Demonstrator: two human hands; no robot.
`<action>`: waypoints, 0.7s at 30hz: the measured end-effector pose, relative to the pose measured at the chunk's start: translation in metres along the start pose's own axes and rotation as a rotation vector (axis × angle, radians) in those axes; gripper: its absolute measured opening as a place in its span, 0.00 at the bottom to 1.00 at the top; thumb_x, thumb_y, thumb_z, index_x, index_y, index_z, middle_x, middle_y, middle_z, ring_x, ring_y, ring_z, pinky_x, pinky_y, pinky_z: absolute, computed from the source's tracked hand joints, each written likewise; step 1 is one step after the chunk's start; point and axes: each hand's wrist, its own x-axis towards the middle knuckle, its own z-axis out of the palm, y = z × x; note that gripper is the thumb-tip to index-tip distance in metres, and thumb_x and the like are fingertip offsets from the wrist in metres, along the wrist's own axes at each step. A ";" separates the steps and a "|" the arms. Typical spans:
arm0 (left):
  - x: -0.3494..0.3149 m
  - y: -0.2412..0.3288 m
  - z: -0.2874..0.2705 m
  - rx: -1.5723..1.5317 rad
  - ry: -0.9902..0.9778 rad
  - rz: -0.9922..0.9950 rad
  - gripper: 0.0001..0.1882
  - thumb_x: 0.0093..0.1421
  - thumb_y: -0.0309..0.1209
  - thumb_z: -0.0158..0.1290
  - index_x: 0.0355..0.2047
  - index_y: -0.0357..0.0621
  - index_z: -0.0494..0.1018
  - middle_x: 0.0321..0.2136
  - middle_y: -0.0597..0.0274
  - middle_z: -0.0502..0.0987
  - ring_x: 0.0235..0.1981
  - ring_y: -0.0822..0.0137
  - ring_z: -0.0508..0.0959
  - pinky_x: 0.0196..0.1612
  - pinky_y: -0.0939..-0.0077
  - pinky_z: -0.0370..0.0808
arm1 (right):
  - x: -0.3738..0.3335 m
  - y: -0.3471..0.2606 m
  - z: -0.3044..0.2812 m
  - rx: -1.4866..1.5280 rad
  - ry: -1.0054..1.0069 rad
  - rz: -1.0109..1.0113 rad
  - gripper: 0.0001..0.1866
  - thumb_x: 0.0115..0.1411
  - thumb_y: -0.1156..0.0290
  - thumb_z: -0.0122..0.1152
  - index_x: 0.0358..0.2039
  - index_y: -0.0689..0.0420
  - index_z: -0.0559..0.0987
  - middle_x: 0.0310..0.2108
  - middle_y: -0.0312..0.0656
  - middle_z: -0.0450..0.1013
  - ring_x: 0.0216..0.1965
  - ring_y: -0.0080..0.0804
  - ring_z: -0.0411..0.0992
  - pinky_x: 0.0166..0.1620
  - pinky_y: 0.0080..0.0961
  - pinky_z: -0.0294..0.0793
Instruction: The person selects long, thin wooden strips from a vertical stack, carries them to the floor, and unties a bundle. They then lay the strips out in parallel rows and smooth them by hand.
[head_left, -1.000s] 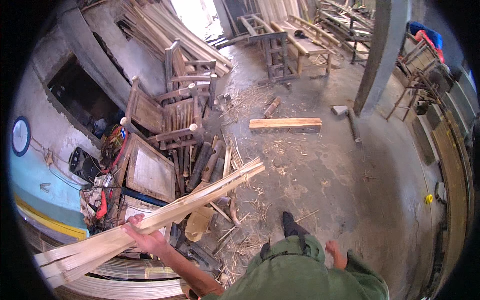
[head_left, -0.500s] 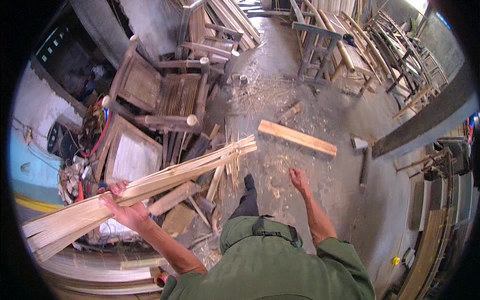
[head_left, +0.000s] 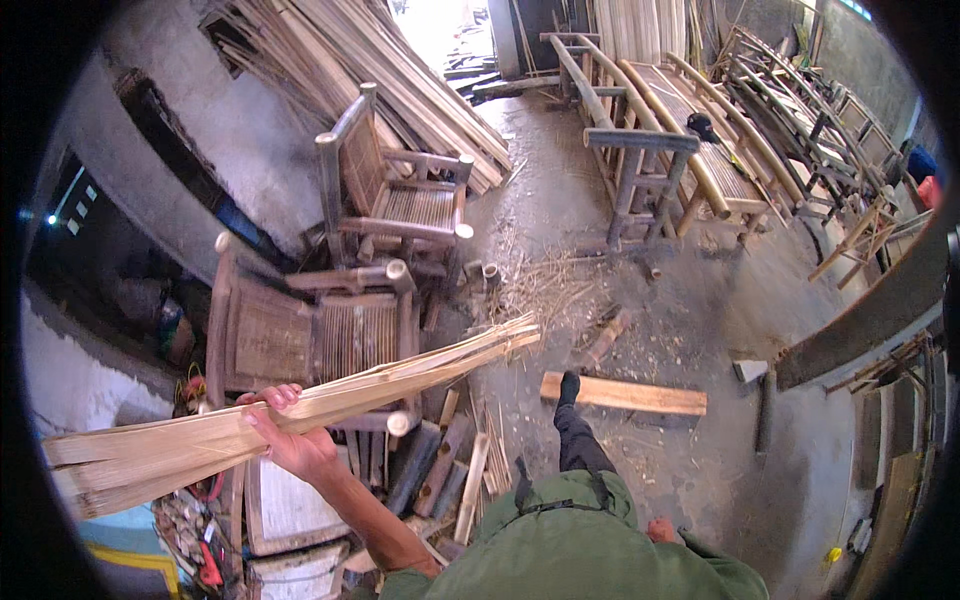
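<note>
A long bundle of pale split bamboo strips (head_left: 385, 380) slants across the left half of the view, its narrower end pointing ahead. My left hand (head_left: 300, 440) is closed around it, fingers over the top edge and thumb on the near side. The strips pass above a bamboo chair (head_left: 360, 335). Beside my right hip, only a small part of my right hand (head_left: 660, 530) shows; my body hides most of it, and its fingers cannot be made out. A dark-clad foot (head_left: 570, 388) is at the left end of a flat wooden plank (head_left: 635, 395) on the floor.
Another bamboo chair (head_left: 410, 200) stands farther ahead, with long strips (head_left: 400, 85) leaning behind it. A bamboo bench (head_left: 710, 150) is at the far right. Shavings (head_left: 550, 285) and a bamboo piece (head_left: 603, 338) litter the floor. A dark pillar (head_left: 860, 325) slants in at right.
I have stepped forward and the view has shifted. My left hand still grips the strips. My right hand, seen out in front before, has dropped back beside my body.
</note>
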 end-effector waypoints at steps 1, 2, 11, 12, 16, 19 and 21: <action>0.015 -0.025 0.017 0.011 0.027 -0.016 0.13 0.67 0.40 0.46 0.44 0.47 0.65 0.24 0.66 0.66 0.29 0.69 0.66 0.42 0.67 0.66 | 0.012 -0.027 -0.003 0.005 -0.009 0.043 0.18 0.58 0.59 0.51 0.21 0.59 0.78 0.17 0.45 0.74 0.19 0.39 0.74 0.23 0.39 0.72; 0.028 -0.051 0.031 0.018 0.026 -0.022 0.13 0.67 0.40 0.46 0.45 0.47 0.65 0.24 0.66 0.66 0.29 0.69 0.66 0.42 0.68 0.66 | 0.027 -0.057 -0.005 0.003 -0.014 0.065 0.19 0.59 0.59 0.50 0.20 0.60 0.78 0.18 0.46 0.75 0.21 0.40 0.75 0.24 0.39 0.72; 0.154 -0.275 0.176 -0.043 0.058 -0.115 0.15 0.66 0.43 0.48 0.44 0.46 0.65 0.24 0.66 0.66 0.29 0.70 0.66 0.41 0.68 0.66 | 0.227 -0.483 -0.119 0.091 0.336 -0.623 0.20 0.56 0.56 0.48 0.26 0.63 0.76 0.19 0.51 0.71 0.22 0.48 0.71 0.29 0.40 0.68; 0.167 -0.273 0.183 0.051 0.023 -0.068 0.15 0.66 0.43 0.48 0.44 0.46 0.65 0.24 0.66 0.66 0.29 0.70 0.66 0.40 0.68 0.66 | 0.199 -0.576 -0.103 -0.066 0.313 -0.815 0.19 0.59 0.56 0.50 0.29 0.61 0.76 0.21 0.48 0.71 0.24 0.41 0.72 0.31 0.36 0.69; 0.212 -0.341 0.229 0.069 0.007 -0.086 0.11 0.67 0.38 0.48 0.43 0.46 0.65 0.24 0.66 0.67 0.29 0.71 0.67 0.39 0.70 0.67 | 0.170 -0.798 -0.144 0.084 0.211 -0.936 0.15 0.63 0.61 0.50 0.41 0.58 0.78 0.29 0.44 0.76 0.30 0.32 0.74 0.35 0.29 0.72; 0.240 -0.398 0.255 0.041 0.000 -0.118 0.12 0.66 0.38 0.49 0.43 0.45 0.65 0.24 0.66 0.67 0.28 0.71 0.67 0.39 0.71 0.67 | 0.167 -0.911 -0.148 0.292 0.063 -1.118 0.15 0.65 0.63 0.51 0.45 0.58 0.78 0.30 0.39 0.76 0.30 0.24 0.73 0.36 0.23 0.73; 0.261 -0.436 0.266 0.060 0.012 -0.124 0.12 0.66 0.37 0.50 0.43 0.45 0.64 0.24 0.66 0.67 0.29 0.71 0.67 0.40 0.71 0.67 | 0.167 -0.973 -0.140 0.350 -0.098 -1.091 0.14 0.66 0.65 0.51 0.45 0.60 0.77 0.31 0.36 0.76 0.32 0.22 0.73 0.37 0.21 0.73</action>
